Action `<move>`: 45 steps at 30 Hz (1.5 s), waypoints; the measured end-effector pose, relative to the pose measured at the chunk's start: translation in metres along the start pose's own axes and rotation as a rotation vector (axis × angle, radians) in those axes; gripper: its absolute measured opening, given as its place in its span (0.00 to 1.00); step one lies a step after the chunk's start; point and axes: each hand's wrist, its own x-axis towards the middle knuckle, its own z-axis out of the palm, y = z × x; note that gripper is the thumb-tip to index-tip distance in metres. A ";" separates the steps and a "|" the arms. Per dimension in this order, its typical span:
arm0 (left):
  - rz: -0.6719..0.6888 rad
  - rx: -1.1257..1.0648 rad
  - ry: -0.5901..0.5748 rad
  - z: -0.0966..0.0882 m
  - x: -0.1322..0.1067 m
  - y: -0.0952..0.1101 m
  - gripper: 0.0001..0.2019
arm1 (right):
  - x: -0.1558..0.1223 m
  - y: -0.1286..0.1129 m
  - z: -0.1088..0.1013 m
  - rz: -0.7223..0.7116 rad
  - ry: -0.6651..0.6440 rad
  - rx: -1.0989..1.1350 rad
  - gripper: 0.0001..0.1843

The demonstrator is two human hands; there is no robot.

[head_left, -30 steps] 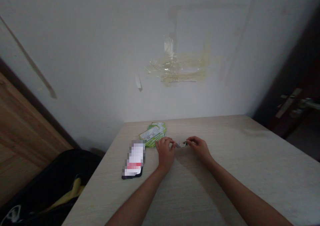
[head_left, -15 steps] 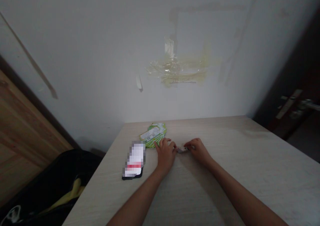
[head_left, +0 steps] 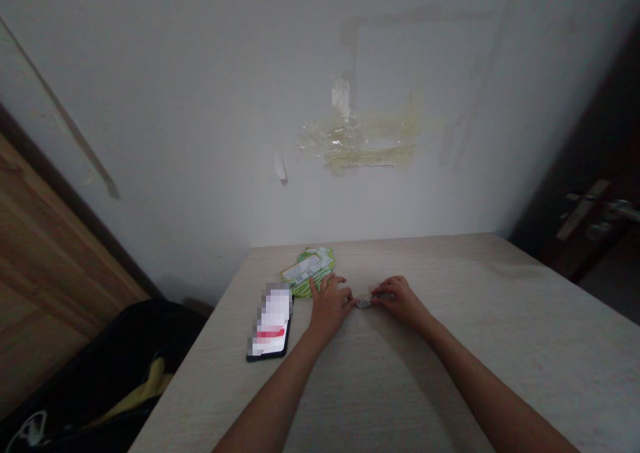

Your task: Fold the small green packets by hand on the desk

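A small greyish-silver piece (head_left: 363,303) lies low over the table between my hands; its kind is too small to make out. My left hand (head_left: 330,307) pinches its left end between thumb and forefinger, the other fingers spread above the tabletop. On the opposite side, my right hand (head_left: 401,301) grips the right end with closed fingertips. Just behind my left hand is a green and white printed packet (head_left: 305,269), lying flat and partly covered by the fingers. A phone (head_left: 273,326) with a lit, blurred-out screen rests left of my left wrist.
The pale wooden table (head_left: 500,306) meets a wall (head_left: 200,106) with tape remnants (head_left: 355,143). Left of the table sits a black bin or bag (head_left: 115,346) with something yellow (head_left: 145,386) inside. A dark door with a metal handle (head_left: 623,207) stands at right.
My hands keep hold of the small piece, and the right fingers have shifted slightly around its end. The whole view has moved a little; the phone and packet stay put on the table.
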 end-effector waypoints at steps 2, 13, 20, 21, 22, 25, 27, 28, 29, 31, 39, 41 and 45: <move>-0.009 -0.002 -0.004 0.002 0.000 -0.003 0.03 | -0.001 -0.001 0.003 0.010 0.029 -0.027 0.11; 0.085 -0.073 0.004 0.017 0.001 0.000 0.07 | 0.000 -0.004 0.007 0.028 0.022 -0.101 0.12; 0.010 -0.081 0.017 0.016 0.004 0.004 0.06 | -0.002 -0.002 0.009 0.035 0.034 -0.100 0.12; -0.005 -0.081 0.016 0.016 0.005 0.004 0.06 | -0.002 -0.001 0.010 0.039 0.031 -0.107 0.11; -0.019 -0.083 0.017 0.016 0.005 0.005 0.06 | -0.002 -0.001 0.011 0.043 0.027 -0.117 0.11; -0.046 -0.090 0.031 0.016 0.005 0.007 0.06 | -0.001 -0.001 0.012 0.048 0.023 -0.156 0.10; -0.056 -0.090 0.039 0.017 0.005 0.008 0.06 | 0.000 -0.002 0.013 0.049 0.021 -0.174 0.09; -0.062 -0.089 0.042 0.017 0.005 0.009 0.05 | 0.000 -0.002 0.013 0.047 0.019 -0.176 0.09; -0.068 -0.088 0.045 0.018 0.005 0.009 0.05 | 0.000 -0.002 0.013 0.046 0.019 -0.174 0.09; -0.079 -0.088 0.052 0.018 0.005 0.009 0.05 | 0.000 -0.001 0.013 0.043 0.027 -0.167 0.10; -0.120 -0.046 0.054 0.018 0.005 0.013 0.06 | 0.003 -0.001 0.015 0.080 0.055 -0.171 0.12; -0.130 -0.030 0.051 0.018 0.005 0.014 0.06 | 0.003 -0.003 0.015 0.092 0.058 -0.171 0.11; -0.142 -0.010 0.034 0.019 0.005 0.013 0.08 | 0.002 -0.007 0.015 0.123 0.069 -0.161 0.11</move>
